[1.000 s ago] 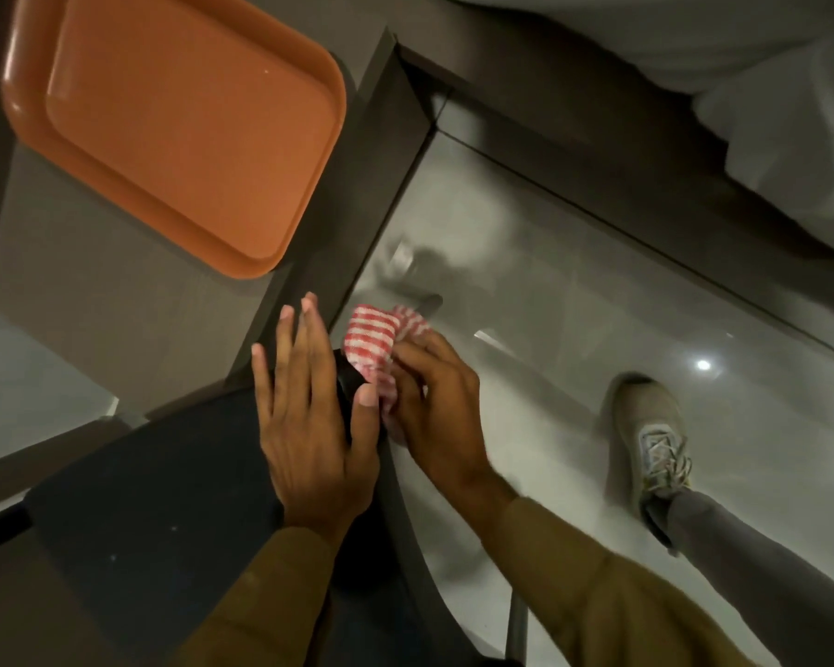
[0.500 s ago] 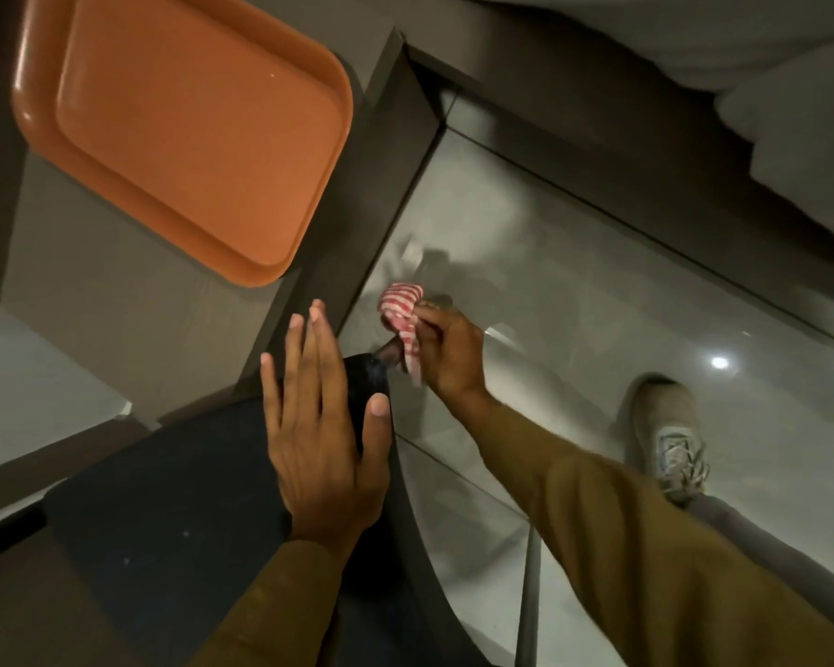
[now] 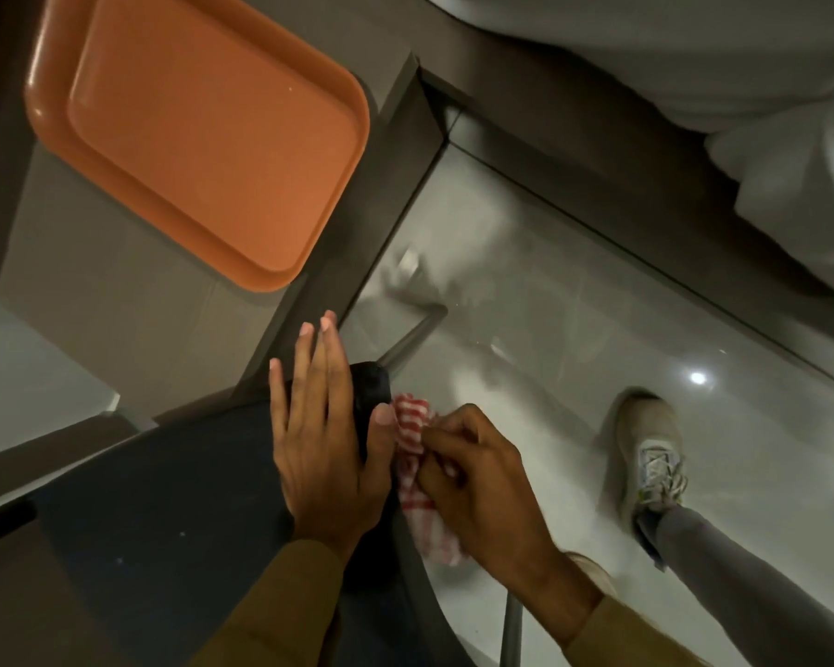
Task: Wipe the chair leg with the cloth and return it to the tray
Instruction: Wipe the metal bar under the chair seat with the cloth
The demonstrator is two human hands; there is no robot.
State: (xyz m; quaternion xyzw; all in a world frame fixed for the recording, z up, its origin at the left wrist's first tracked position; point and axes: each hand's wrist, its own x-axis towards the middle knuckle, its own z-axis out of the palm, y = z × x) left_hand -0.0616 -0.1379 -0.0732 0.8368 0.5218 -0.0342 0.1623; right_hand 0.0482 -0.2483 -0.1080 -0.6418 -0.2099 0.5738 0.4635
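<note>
My right hand (image 3: 482, 488) is closed around a red-and-white striped cloth (image 3: 415, 454), held just off the right front corner of a dark chair seat (image 3: 164, 512). The thin grey chair leg (image 3: 408, 337) slants down from that corner toward the floor, bare beyond the cloth. My left hand (image 3: 323, 440) lies flat on the seat corner, fingers straight, thumb touching the cloth. An empty orange tray (image 3: 203, 137) sits on the grey table top at the upper left.
A dark table edge (image 3: 357, 243) runs between the tray and the glossy grey floor (image 3: 550, 305). My shoe (image 3: 651, 454) and grey trouser leg stand on the floor at right. White bedding (image 3: 742, 113) fills the upper right. Another chair leg (image 3: 511, 628) shows at the bottom.
My right hand has pulled the cloth back up the chair leg from its lower part to the seat corner. My left hand has stayed on the seat.
</note>
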